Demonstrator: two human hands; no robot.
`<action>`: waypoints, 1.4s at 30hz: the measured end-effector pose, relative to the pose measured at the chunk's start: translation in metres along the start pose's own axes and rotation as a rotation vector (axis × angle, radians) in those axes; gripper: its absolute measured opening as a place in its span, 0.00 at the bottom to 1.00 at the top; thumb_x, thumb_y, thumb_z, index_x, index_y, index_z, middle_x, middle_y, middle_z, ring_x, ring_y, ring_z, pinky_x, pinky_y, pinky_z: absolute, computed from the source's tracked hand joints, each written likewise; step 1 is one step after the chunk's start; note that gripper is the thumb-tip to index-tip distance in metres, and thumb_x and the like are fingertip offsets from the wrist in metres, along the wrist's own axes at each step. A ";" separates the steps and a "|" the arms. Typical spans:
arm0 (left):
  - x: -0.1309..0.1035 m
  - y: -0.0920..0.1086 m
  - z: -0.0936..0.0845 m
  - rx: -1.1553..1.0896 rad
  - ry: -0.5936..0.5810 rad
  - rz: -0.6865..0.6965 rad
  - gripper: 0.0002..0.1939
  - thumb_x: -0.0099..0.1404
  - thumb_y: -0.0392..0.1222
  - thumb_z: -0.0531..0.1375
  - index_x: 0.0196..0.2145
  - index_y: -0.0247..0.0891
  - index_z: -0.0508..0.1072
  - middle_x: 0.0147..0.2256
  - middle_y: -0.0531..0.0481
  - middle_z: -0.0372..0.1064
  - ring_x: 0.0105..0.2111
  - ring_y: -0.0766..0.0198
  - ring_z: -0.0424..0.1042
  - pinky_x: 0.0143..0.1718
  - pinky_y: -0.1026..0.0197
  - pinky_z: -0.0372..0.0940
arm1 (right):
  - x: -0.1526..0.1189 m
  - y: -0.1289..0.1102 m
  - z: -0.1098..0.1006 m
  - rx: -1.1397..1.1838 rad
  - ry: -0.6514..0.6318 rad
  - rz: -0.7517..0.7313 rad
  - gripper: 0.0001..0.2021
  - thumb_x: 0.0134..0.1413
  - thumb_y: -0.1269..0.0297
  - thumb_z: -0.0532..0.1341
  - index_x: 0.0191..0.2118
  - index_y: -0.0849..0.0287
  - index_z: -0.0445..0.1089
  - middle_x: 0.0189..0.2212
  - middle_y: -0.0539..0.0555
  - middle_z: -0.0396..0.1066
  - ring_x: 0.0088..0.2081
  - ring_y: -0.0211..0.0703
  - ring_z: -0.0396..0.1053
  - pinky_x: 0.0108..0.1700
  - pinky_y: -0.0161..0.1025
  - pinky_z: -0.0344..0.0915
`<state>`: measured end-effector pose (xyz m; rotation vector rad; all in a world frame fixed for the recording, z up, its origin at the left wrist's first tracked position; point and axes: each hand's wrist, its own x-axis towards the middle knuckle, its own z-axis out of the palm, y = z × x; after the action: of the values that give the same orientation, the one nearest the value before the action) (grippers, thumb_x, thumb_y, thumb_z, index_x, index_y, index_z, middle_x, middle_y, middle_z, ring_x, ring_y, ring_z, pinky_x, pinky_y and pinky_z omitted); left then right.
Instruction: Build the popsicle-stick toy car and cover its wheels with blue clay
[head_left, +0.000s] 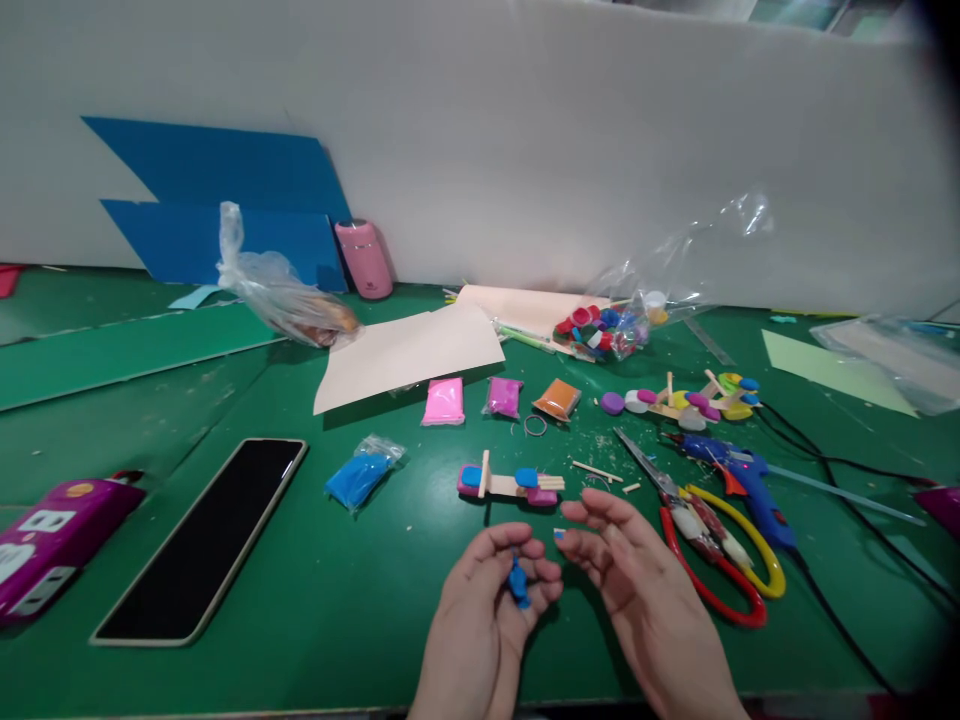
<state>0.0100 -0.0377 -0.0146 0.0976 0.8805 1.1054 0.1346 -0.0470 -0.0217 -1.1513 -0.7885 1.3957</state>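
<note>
My left hand (pixel 487 605) is curled round a small lump of blue modelling clay (pixel 518 583), which shows between thumb and fingers. Beside it, my right hand (pixel 637 590) is half-curled with fingers apart; a tiny blue bit (pixel 559 534) is at one fingertip. Just beyond both hands lies a small model (pixel 510 486) of wooden sticks on pink pieces, with blue discs on top. A bag of blue clay (pixel 364 475) lies to the left. Behind the model are packets of pink clay (pixel 444 401), purple clay (pixel 503 397) and orange clay (pixel 557 400).
Scissors (pixel 705 540) and a blue glue gun (pixel 739 480) with its cord lie at right. Further back are stick-and-cap models (pixel 694 402) and a bag of bottle caps (pixel 600 325). A phone (pixel 210 540) and a purple power strip (pixel 64 540) occupy the left.
</note>
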 end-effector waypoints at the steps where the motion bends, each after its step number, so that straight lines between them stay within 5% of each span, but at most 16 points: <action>1: 0.000 0.001 0.001 -0.006 0.003 0.002 0.04 0.52 0.32 0.57 0.29 0.34 0.70 0.26 0.48 0.69 0.27 0.63 0.69 0.34 0.58 0.64 | 0.000 -0.002 0.001 0.101 -0.002 0.047 0.12 0.56 0.61 0.53 0.45 0.54 0.64 0.42 0.55 0.69 0.39 0.41 0.70 0.42 0.39 0.66; 8: 0.002 -0.002 0.002 0.052 -0.005 -0.003 0.05 0.56 0.38 0.56 0.27 0.35 0.71 0.24 0.50 0.68 0.25 0.66 0.66 0.28 0.64 0.61 | -0.002 -0.003 0.004 0.110 -0.012 0.068 0.11 0.54 0.59 0.55 0.44 0.54 0.64 0.41 0.56 0.70 0.39 0.44 0.70 0.42 0.41 0.66; 12: 0.004 -0.006 0.001 0.310 -0.055 0.054 0.08 0.56 0.43 0.59 0.29 0.34 0.71 0.24 0.52 0.66 0.22 0.71 0.60 0.24 0.68 0.55 | -0.009 0.002 0.002 -0.131 -0.066 -0.044 0.14 0.55 0.59 0.55 0.47 0.51 0.62 0.46 0.56 0.67 0.41 0.43 0.70 0.41 0.39 0.66; 19: 0.002 -0.005 -0.001 0.760 -0.169 0.310 0.10 0.59 0.41 0.56 0.26 0.34 0.73 0.24 0.51 0.64 0.25 0.67 0.60 0.26 0.66 0.53 | -0.016 0.009 0.006 -0.313 0.024 -0.194 0.17 0.52 0.57 0.56 0.48 0.52 0.63 0.45 0.58 0.69 0.43 0.46 0.69 0.44 0.40 0.65; 24: 0.006 -0.009 -0.003 0.388 -0.135 0.067 0.10 0.57 0.43 0.58 0.26 0.32 0.72 0.19 0.54 0.60 0.19 0.72 0.55 0.22 0.68 0.50 | -0.017 0.004 0.008 -0.238 0.065 -0.165 0.16 0.52 0.58 0.56 0.47 0.53 0.63 0.44 0.58 0.69 0.40 0.46 0.72 0.36 0.36 0.69; 28: 0.009 -0.010 0.000 0.113 -0.112 -0.052 0.08 0.55 0.39 0.59 0.24 0.31 0.71 0.20 0.53 0.63 0.17 0.74 0.56 0.20 0.68 0.52 | -0.013 -0.003 0.003 -0.186 0.104 -0.159 0.13 0.53 0.61 0.57 0.45 0.53 0.63 0.43 0.56 0.69 0.39 0.44 0.72 0.39 0.37 0.69; 34: 0.009 -0.005 0.004 -0.043 -0.165 -0.114 0.09 0.57 0.33 0.56 0.36 0.30 0.72 0.31 0.42 0.72 0.30 0.63 0.70 0.36 0.60 0.61 | -0.011 -0.003 0.001 -0.223 0.152 -0.170 0.13 0.53 0.60 0.56 0.45 0.54 0.63 0.41 0.57 0.70 0.38 0.47 0.72 0.39 0.42 0.69; 37: 0.008 -0.009 0.008 -0.076 -0.207 -0.140 0.11 0.55 0.32 0.55 0.36 0.32 0.73 0.35 0.42 0.71 0.37 0.59 0.70 0.44 0.56 0.59 | -0.012 0.004 0.012 -0.405 0.224 -0.370 0.13 0.53 0.61 0.55 0.46 0.52 0.64 0.44 0.56 0.68 0.46 0.49 0.66 0.46 0.44 0.64; 42: 0.000 -0.027 0.011 0.190 -0.279 -0.032 0.08 0.52 0.38 0.60 0.30 0.37 0.77 0.36 0.43 0.72 0.44 0.52 0.66 0.49 0.55 0.56 | -0.002 0.007 0.024 -0.770 0.002 -0.757 0.22 0.56 0.53 0.47 0.56 0.51 0.55 0.53 0.54 0.59 0.57 0.57 0.50 0.56 0.57 0.44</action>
<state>0.0377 -0.0469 -0.0202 0.3853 0.7305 0.9491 0.1099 -0.0462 -0.0202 -1.2053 -1.6319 0.4460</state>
